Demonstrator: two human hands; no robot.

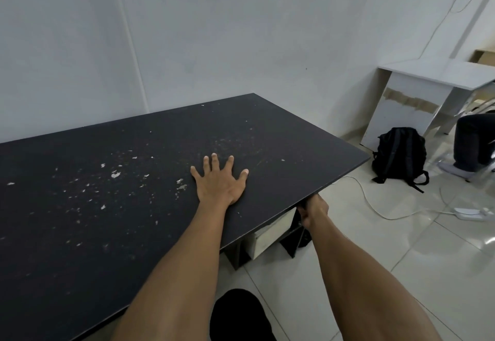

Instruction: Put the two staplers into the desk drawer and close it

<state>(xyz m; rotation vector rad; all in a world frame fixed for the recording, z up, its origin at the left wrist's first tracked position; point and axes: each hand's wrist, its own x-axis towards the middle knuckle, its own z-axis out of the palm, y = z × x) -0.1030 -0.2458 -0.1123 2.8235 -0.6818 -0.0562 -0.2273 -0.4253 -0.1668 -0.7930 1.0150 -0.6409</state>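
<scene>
My left hand (219, 182) lies flat on the black desk top (107, 206), palm down with the fingers spread and nothing in it. My right hand (313, 212) is just below the desk's front edge, curled around the top of the drawer (270, 233). The drawer shows a cream panel and sits almost fully under the top. The fingertips of my right hand are hidden beneath the desk edge. No stapler shows on the desk or anywhere else, and the drawer's inside is out of sight.
The desk surface is scuffed with white chips. A black backpack (399, 155) stands on the tiled floor to the right, by a white table (434, 75). A white cable and power strip (471, 213) lie on the floor. A seated person's leg (474, 142) is at far right.
</scene>
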